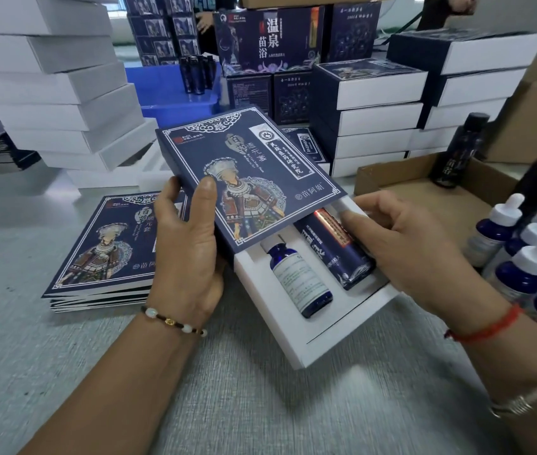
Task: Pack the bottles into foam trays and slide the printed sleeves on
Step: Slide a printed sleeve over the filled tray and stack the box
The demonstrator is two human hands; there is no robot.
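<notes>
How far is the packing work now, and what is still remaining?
Done: both bottles lie in the foam tray; sleeved boxes stand stacked behind. In hand: left hand grips the printed sleeve, about halfway on; right hand holds the tray. Left: loose dropper bottles and flat sleeves.

grey worktable [63, 339], blue plastic stool [175, 96] behind, brown cardboard cartons [536, 123] right.
</notes>
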